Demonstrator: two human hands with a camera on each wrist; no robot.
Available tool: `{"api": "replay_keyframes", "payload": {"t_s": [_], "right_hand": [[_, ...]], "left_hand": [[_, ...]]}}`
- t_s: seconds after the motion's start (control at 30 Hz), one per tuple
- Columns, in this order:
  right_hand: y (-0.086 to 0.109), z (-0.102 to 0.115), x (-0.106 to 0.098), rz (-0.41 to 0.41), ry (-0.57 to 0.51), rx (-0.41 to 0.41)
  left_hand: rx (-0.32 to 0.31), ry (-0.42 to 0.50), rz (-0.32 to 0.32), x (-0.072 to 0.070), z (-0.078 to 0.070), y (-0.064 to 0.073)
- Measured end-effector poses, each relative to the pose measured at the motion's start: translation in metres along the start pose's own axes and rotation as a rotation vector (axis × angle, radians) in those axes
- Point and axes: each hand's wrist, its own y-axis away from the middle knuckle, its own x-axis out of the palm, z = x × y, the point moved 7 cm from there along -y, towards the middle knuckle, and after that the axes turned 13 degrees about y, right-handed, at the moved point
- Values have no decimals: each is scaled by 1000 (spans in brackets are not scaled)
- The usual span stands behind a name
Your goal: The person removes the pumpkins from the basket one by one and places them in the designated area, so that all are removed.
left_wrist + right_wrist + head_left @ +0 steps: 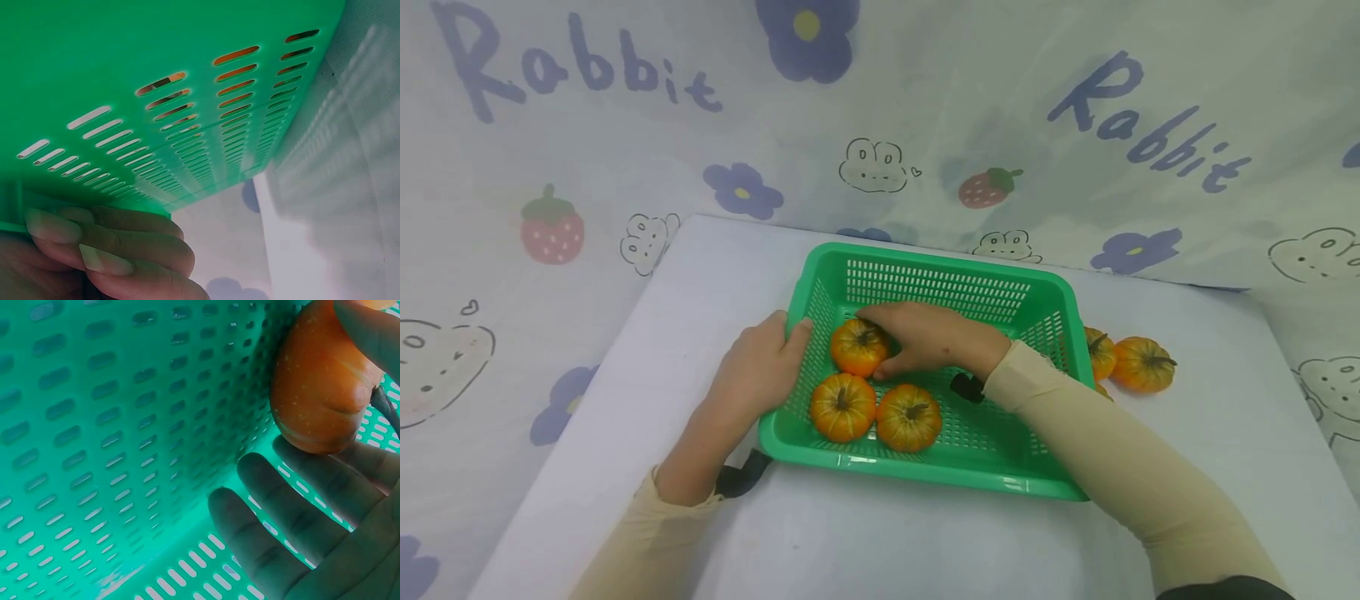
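Note:
A green plastic basket (970,479) stands on the white table with three small orange pumpkins in its left part. My left hand (762,367) grips the basket's left rim; in the left wrist view its fingers (134,247) curl under the rim outside the slotted wall. Inside the basket, my right hand (928,337) holds the back pumpkin (856,348) between thumb and fingers. The right wrist view shows that pumpkin (322,381) close to the basket wall, with the other fingers spread below it. In front lie a left pumpkin (843,407) and a right pumpkin (909,418).
Outside the basket's right wall lie more pumpkins (1144,365), partly hidden by the rim and my right sleeve (1097,442). Behind the white table (880,542) hangs a printed cloth (925,100) with rabbits, strawberries and flowers.

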Motion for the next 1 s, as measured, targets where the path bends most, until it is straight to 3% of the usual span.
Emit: {"api": "replay_keyframes", "payload": {"t_s": [1.0], "right_hand": [[-2, -2, 3, -2, 4, 24]], "left_hand": [[4, 4, 4, 1, 0, 0]]}}
